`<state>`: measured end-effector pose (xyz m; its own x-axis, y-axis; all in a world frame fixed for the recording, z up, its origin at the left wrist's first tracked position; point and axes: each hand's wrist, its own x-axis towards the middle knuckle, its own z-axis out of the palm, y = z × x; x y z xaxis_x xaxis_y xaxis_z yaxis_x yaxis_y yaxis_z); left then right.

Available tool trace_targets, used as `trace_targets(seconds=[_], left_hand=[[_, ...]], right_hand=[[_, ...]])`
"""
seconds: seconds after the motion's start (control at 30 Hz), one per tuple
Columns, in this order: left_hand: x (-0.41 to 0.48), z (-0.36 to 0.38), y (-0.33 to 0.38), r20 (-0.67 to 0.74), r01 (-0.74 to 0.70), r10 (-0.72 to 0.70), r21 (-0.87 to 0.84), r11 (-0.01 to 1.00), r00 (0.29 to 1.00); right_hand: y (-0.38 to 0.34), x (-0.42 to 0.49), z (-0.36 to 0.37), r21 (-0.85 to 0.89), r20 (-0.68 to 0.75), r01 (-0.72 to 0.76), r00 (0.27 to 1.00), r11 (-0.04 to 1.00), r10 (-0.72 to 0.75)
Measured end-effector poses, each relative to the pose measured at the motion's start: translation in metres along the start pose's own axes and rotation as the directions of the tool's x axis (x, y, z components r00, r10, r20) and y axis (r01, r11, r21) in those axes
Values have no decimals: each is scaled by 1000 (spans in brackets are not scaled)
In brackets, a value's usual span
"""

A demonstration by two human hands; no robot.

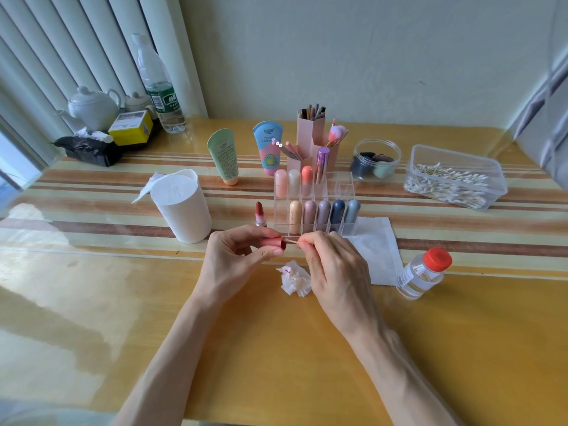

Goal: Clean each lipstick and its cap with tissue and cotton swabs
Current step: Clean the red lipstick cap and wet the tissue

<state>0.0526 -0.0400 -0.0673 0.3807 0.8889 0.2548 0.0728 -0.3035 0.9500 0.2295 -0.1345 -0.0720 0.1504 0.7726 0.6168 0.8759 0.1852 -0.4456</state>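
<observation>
Glossy yellow tabletop (123, 302), centre: the left hand (233, 256) pinches a small reddish plastic lipstick cap (275, 242) — probably light and slick, best held round its barrel — while the right hand (332, 265) pinches a thin wooden cotton swab (292, 240) at its mouth. An uncapped red lipstick (260, 214) stands at twelve o'clock.

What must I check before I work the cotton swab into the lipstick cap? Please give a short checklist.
1. Left hand holds the lipstick cap: ok.
2. Right hand pinches the cotton swab, aimed at the cap's opening: ok.
3. Swab tip clean: cannot tell, it is hidden.
4. Uncapped lipstick upright, apart from both hands: ok.
5. Red-capped bottle closed: ok.
</observation>
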Motion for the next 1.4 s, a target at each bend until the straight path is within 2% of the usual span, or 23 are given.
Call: trace_targets(seconds=[0.3,0.43,0.6,0.67,0.8,0.87,0.97,1.07,1.17,1.3,1.4], left_hand=[[2,0,-4,-66,4,-7,-46,999,998],[2,0,-5,-60,2,-3,-12,1000,998],[3,1,-5,-55,12,-12,-2,1000,998],[3,1,-5,-48,6,-6,5,1000,999],[2,1,-3,-29,0,0,-1,1000,1000],[2,2,-3,-22,3,-3,-1,1000,1000],[1,4,-4,-7,7,-7,-6,1000,1000],[1,5,-4,10,1,-1,-9,1000,1000],[2,6,-3,20,-8,8,-6,1000,1000],[1,9,-2,32,-20,19,21,1000,999],[1,9,-2,28,-16,15,30,999,999]], right_hand=[[0,-2,2,55,130,-48,991,997,40],[4,1,3,95,126,-25,992,995,13],[11,3,0,145,127,-72,990,987,53],[13,5,-3,194,157,-125,983,973,95],[16,10,-14,283,264,-349,924,893,278],[16,12,-18,216,282,-419,892,882,354],[13,13,-24,-10,212,-457,868,889,448],[11,10,-27,-254,98,-412,889,875,447],[12,5,-27,-432,42,-396,888,810,457],[15,2,-22,-554,1,-383,887,739,461],[18,2,-19,-582,5,-383,880,717,474]])
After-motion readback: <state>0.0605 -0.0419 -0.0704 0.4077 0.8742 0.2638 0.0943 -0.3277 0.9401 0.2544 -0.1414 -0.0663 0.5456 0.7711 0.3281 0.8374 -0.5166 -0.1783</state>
